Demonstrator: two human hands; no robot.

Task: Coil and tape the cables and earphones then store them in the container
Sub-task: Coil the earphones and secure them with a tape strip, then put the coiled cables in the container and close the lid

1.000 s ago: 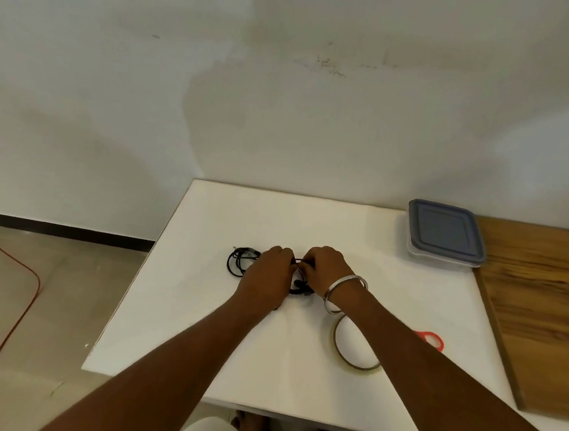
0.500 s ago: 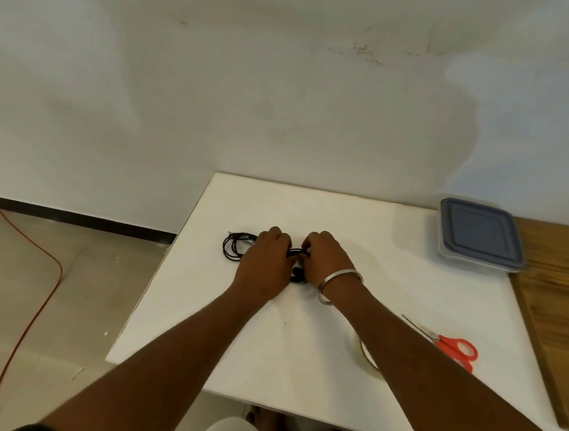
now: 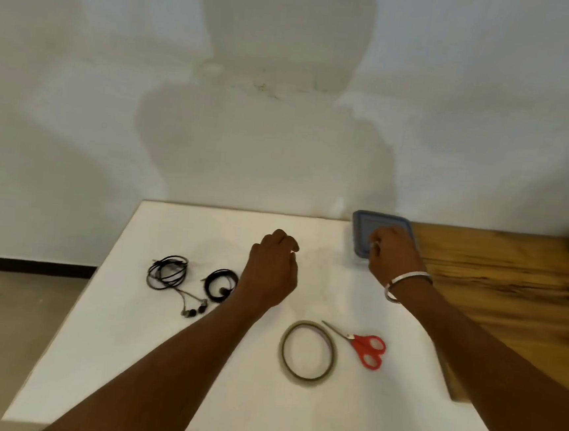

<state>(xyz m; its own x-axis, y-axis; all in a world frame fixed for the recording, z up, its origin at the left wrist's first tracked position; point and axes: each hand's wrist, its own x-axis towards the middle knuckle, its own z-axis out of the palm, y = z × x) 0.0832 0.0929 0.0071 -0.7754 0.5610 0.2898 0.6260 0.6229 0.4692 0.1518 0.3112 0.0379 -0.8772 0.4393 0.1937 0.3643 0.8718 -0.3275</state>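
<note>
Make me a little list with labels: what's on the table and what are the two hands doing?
Table: white table
Cables: earphones loosely coiled, black cable coil beside them, both lying free
Tape: tape roll lying flat
Scissors: red-handled scissors, right of the tape
Container: container at the far edge, blue lid on
Left hand: left hand loosely curled, holding nothing
Right hand: right hand on the container's lid
</note>
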